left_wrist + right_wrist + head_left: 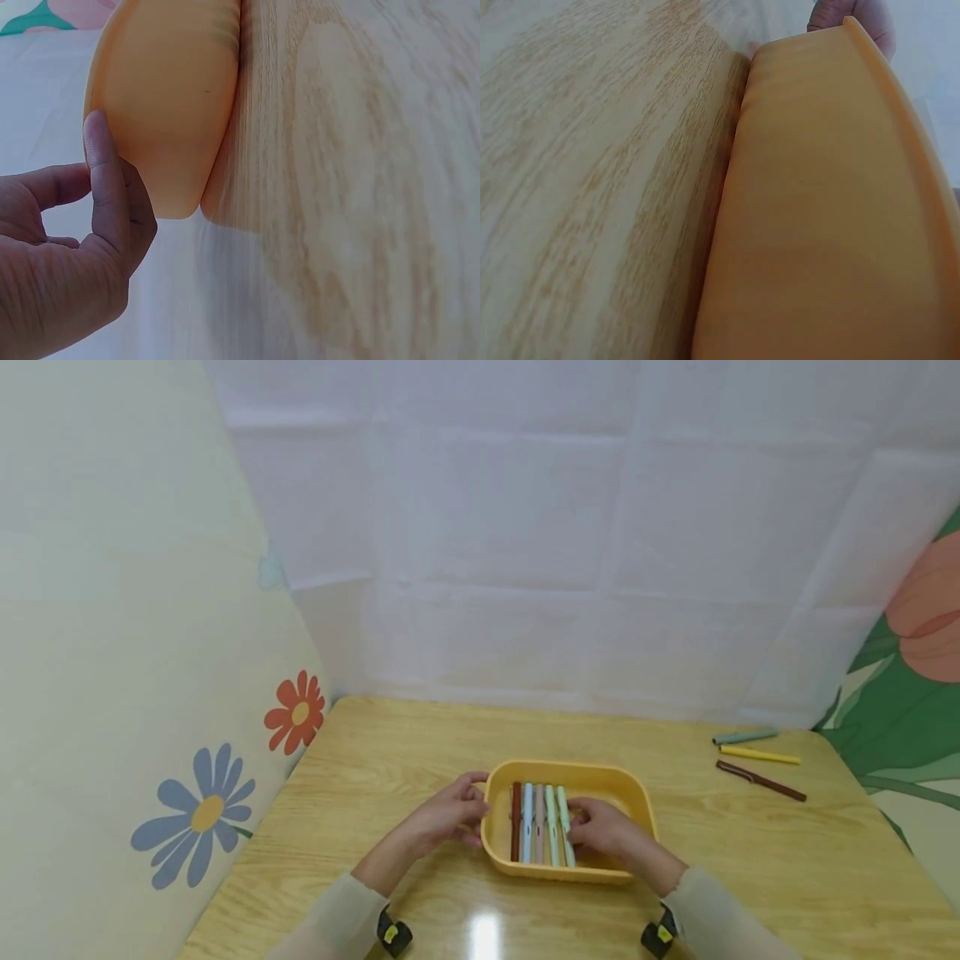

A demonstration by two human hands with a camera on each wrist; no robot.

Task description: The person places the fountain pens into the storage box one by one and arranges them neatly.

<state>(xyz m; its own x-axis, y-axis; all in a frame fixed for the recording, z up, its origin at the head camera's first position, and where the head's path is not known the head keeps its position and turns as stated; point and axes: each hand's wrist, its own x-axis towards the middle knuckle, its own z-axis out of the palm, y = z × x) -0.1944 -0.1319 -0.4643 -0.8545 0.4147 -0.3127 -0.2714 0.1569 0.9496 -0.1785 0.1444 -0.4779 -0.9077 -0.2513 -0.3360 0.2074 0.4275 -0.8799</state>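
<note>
A yellow tray (pixel 566 874) stands on the wooden table. Inside it, side by side, lie a dark red pen (pixel 515 822), a light blue pen (pixel 527 822), a mauve pen (pixel 539 825) and a light green pen (pixel 552 827). Rightmost in the row is another light green pen (pixel 564 822), which my right hand (pixel 603 828) pinches near its middle; some fingertips are hidden. My left hand (pixel 450 814) holds the tray's left side at the rim. In the left wrist view, its bent fingers (pixel 109 187) touch the outer wall. The right wrist view shows mostly the tray's outer wall (pixel 817 187).
Right of the tray, on the table's far right part, lie a grey-green pen (pixel 746 736), a yellow pen (pixel 759 754) and a dark red pen (pixel 761 781). A white cloth (pixel 525 568) hangs behind the table's back edge. A flower-patterned wall (pixel 150 652) borders the left side.
</note>
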